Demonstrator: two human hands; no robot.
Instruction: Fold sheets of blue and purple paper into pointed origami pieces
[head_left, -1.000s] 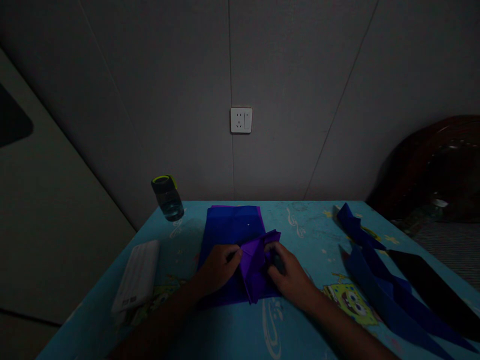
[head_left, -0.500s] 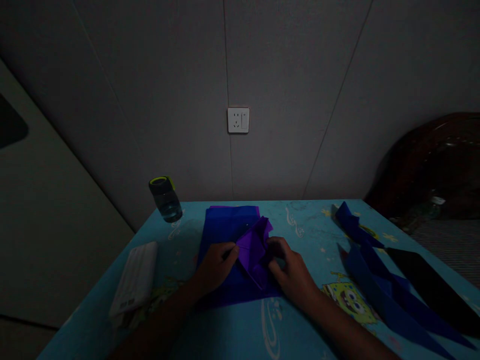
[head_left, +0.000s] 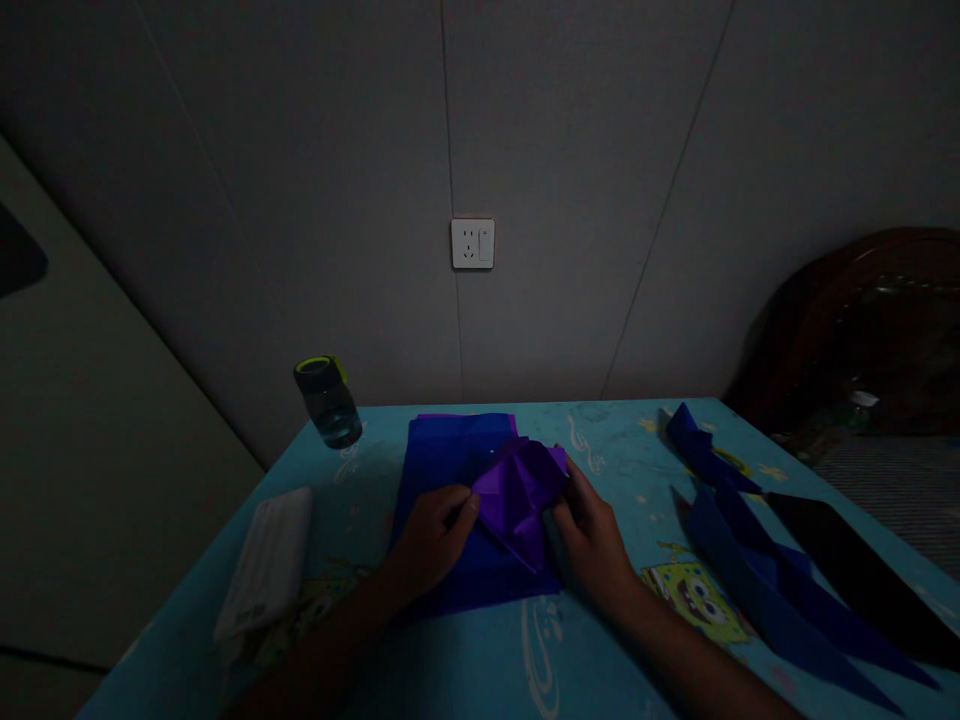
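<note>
Apparently part-folded, purple paper (head_left: 517,500) is pinched in my left fingers (head_left: 454,497), my right fingers (head_left: 582,487) behind, closure unclear; the blue paper boat (head_left: 739,560) looks finished.

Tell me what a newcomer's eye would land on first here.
Most likely the bright purple folded paper at the center, pinched at its left edge by the left hand, with the right hand at its right side, above blue sheets. Next, perhaps the white wall socket, alone on the dim grey wall, and the blue boat-like paper folds on the table's right side.
</note>
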